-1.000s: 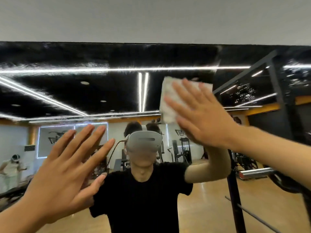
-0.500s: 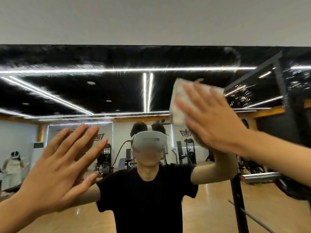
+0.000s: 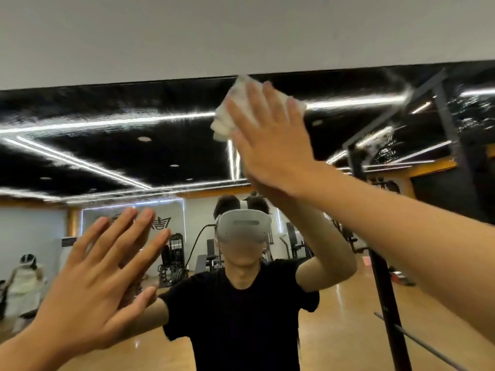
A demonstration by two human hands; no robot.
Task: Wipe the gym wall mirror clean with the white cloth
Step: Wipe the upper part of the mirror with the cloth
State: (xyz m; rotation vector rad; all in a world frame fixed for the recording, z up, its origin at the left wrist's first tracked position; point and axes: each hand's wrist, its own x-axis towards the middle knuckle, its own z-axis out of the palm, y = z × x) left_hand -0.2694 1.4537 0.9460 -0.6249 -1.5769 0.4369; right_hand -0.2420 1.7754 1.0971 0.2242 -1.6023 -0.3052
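The white cloth, half hidden under the straight, pressing fingers of the right hand, lies at the top edge of the mirror below a pale wall, while the left hand spreads open.

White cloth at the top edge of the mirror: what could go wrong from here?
1. The bunched white cloth is only pressed under the flat right hand, not gripped; it could slip out and fall.
2. It sits at the top edge of the large wall mirror, so the next stroke may run onto the pale wall above.
3. The bare left hand appears to lie flat on the glass and may leave prints.
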